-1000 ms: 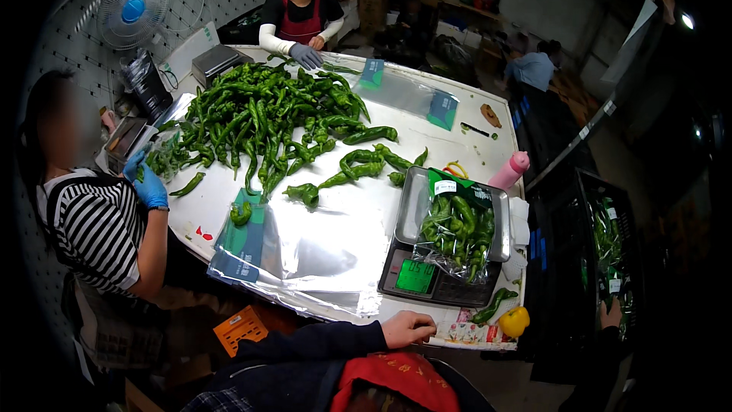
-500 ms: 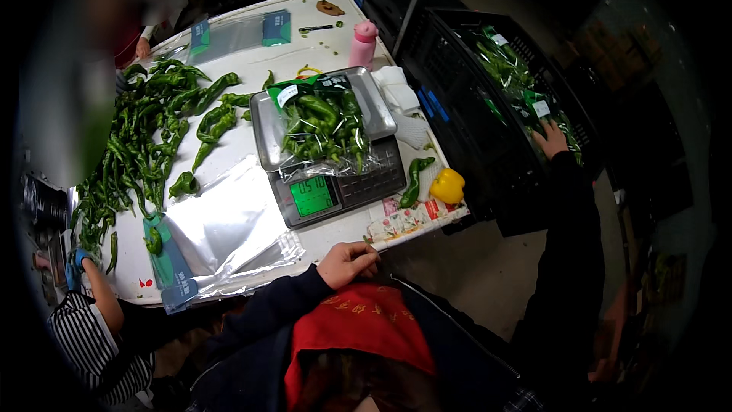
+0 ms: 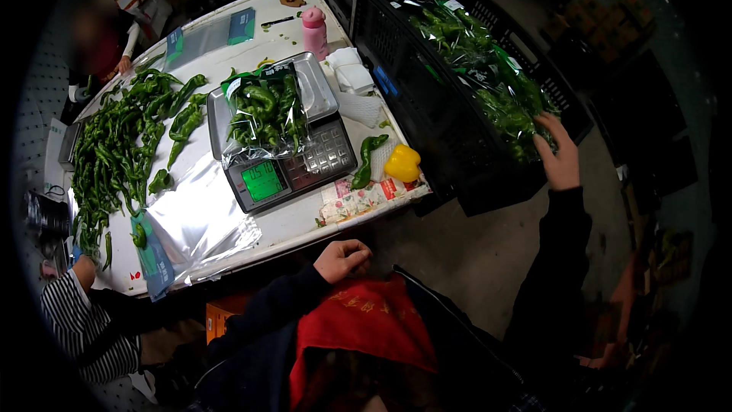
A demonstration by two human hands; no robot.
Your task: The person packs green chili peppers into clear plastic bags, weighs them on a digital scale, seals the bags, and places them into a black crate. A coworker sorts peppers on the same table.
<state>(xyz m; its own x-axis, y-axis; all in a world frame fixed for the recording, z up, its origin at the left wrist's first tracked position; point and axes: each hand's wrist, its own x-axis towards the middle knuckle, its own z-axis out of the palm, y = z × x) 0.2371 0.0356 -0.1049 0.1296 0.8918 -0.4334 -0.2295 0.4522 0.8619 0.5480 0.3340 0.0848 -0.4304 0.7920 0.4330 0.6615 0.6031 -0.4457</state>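
Observation:
My right hand (image 3: 560, 156) reaches over the black crate (image 3: 476, 197) on the right, thumb and fingers apart, at the near end of the bagged green peppers (image 3: 499, 99). Whether its fingertips touch the plastic is hard to tell. My left hand (image 3: 343, 260) is loosely curled in front of the red apron (image 3: 352, 319), with nothing visible in it. On the table, a clear bag of green peppers (image 3: 263, 111) rests on the steel tray of a digital scale (image 3: 293, 169), whose display glows green.
Loose green peppers (image 3: 114, 141) are heaped on the table's left, beside flat clear bags (image 3: 210, 233). A yellow bell pepper (image 3: 402, 162), one green pepper (image 3: 368, 162) and a pink bottle (image 3: 314, 33) stand or lie right of the scale. Co-workers are at the left.
The view has shifted right, showing more of the crate. My right hand has drawn back toward the crate's near end, its fingers more visible. My left hand stays curled.

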